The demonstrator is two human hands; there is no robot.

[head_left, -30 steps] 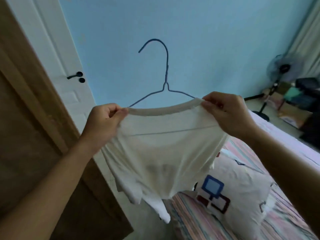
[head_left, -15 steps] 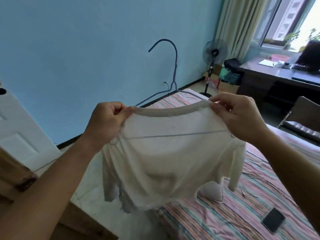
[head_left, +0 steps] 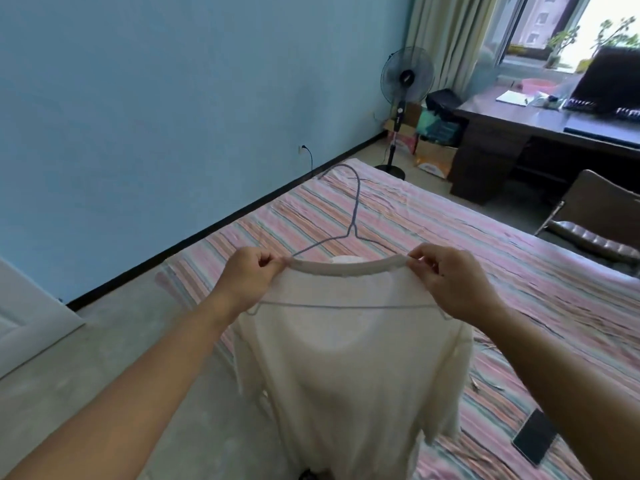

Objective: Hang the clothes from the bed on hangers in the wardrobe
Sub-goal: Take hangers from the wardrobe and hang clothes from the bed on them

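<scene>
White thin shirt is being fitted on the blue wire hanger; left hand and right hand pinch its collar. Next, probably, carrying it to the wardrobe.

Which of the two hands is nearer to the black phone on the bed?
The right hand; the phone lies under that arm, far from the left hand.

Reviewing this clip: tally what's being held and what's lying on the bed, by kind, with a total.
Shirts: 1, the white shirt, its collar pinched by the left hand and right hand
Hangers: 1, the wire hanger inside the shirt
Phones: 1, the dark phone lying on the bed
Total: 3
</scene>
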